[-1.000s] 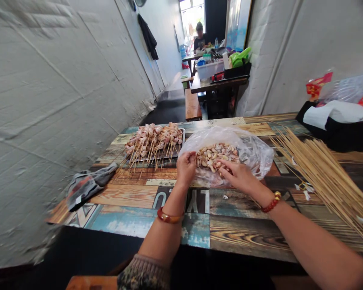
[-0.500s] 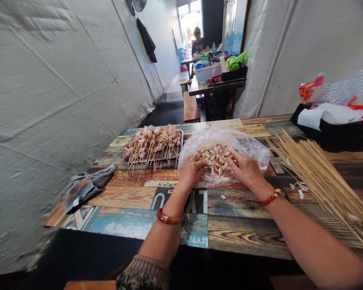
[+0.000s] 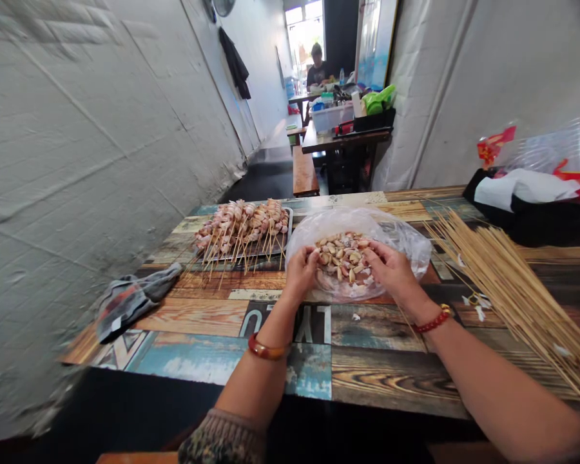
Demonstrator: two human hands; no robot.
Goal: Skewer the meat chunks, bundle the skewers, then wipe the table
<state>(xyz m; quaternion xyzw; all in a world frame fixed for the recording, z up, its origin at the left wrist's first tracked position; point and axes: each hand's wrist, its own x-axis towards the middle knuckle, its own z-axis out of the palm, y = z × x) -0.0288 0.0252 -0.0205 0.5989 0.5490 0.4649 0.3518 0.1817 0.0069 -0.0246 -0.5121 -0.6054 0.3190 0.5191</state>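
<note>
Garlic cloves (image 3: pixel 342 256) lie in a heap on an opened clear plastic bag (image 3: pixel 338 219) in the middle of the table. At the heap's left edge is my left hand (image 3: pixel 300 274), thumb and fingers pinched together; what lies between them is too small to make out. My right hand (image 3: pixel 391 267) is closed at the right edge of the heap. From under its palm a thin bamboo skewer (image 3: pixel 415 330) slants down towards me, in line with the pinching fingertips. Fingers hide the skewer's upper end.
A metal tray (image 3: pixel 290 222) at the left bears filled skewers (image 3: pixel 241 225). Bare skewers (image 3: pixel 512 283) lie in a bundle at the right. A grey cloth (image 3: pixel 135 299) rests near the left edge; black and white bags (image 3: pixel 526 187) sit far right. A person (image 3: pixel 318 71) sits in the background.
My left hand has drawn back slightly to the left, off the cloves. My right hand has turned a little, and the skewer below its palm has come into view.
</note>
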